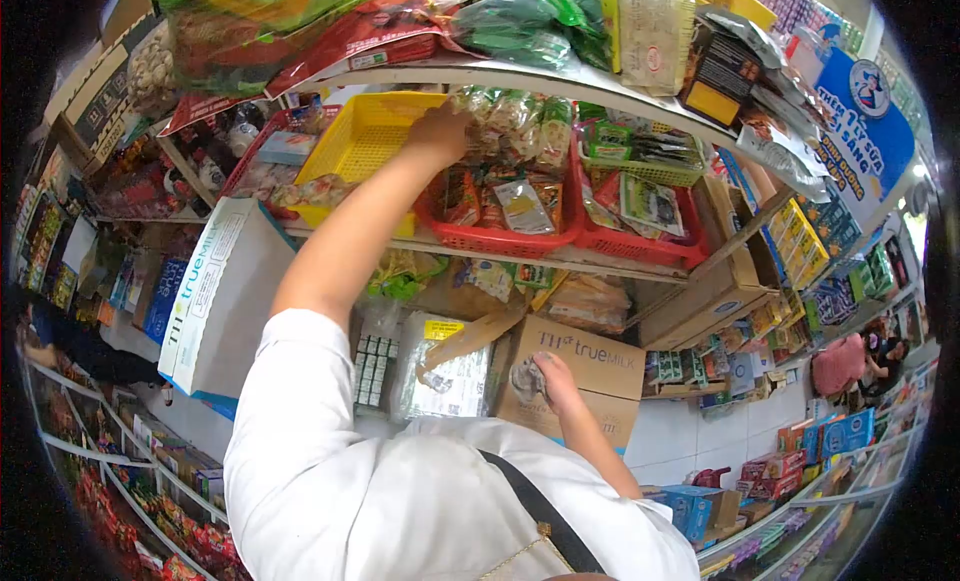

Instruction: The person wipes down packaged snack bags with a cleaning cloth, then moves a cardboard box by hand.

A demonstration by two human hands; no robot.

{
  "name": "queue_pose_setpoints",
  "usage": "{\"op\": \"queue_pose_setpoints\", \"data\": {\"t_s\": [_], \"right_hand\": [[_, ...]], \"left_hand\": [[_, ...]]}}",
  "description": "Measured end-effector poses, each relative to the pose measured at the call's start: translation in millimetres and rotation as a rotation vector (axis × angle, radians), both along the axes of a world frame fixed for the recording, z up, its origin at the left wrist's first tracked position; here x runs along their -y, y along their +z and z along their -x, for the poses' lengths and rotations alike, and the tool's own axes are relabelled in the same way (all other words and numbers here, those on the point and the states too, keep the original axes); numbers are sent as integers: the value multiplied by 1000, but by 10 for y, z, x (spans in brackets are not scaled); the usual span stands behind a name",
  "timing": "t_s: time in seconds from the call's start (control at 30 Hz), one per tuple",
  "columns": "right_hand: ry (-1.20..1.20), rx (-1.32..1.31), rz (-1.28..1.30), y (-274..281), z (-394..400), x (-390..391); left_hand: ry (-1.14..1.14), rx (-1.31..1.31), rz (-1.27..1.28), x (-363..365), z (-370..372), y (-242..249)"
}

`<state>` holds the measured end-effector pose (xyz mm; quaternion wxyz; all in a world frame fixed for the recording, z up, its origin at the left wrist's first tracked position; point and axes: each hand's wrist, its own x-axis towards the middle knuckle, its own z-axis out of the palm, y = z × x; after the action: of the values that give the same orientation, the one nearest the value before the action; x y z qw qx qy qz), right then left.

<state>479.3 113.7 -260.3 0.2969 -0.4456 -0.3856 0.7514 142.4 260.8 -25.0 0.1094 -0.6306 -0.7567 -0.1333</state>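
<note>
My left hand [440, 133] reaches onto the shelf, between a yellow basket [345, 146] and a pile of clear plastic packets [515, 126]; its fingers are hidden at the packets. Below it a red basket [500, 243] holds orange and silver sachets. My right hand [550, 378] is lower down, in front of a brown milk carton [590, 376], with its fingers closed around a crumpled grey cloth [527, 379]. A second red basket [655, 243] and a green basket [640, 159] with packets stand to the right.
A white shelf edge [540, 86] crosses above my left arm. A white milk box [235, 291] stands at the left. An open cardboard box [715, 301] is on the right. Other people [850, 366] are at the far right, and a dark-clothed person [90, 351] is at the left.
</note>
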Motion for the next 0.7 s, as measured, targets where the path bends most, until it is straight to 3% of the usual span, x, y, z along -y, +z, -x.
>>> {"op": "queue_pose_setpoints", "data": {"t_s": [0.13, 0.33, 0.43, 0.53, 0.7], "right_hand": [[-172, 69, 14, -223, -414, -10], [-446, -65, 127, -500, -1063, 76], [-518, -145, 139, -447, -1164, 164], [-503, -145, 153, -418, -1145, 185], [-415, -28, 121, -260, -875, 74]], "left_hand": [[95, -234, -34, -600, 247, -504], [90, -218, -17, -914, 348, -756], [130, -143, 281, -932, 253, -570], [127, 97, 38, -721, 108, -208], [-114, 158, -514, -588, 233, 108]]}}
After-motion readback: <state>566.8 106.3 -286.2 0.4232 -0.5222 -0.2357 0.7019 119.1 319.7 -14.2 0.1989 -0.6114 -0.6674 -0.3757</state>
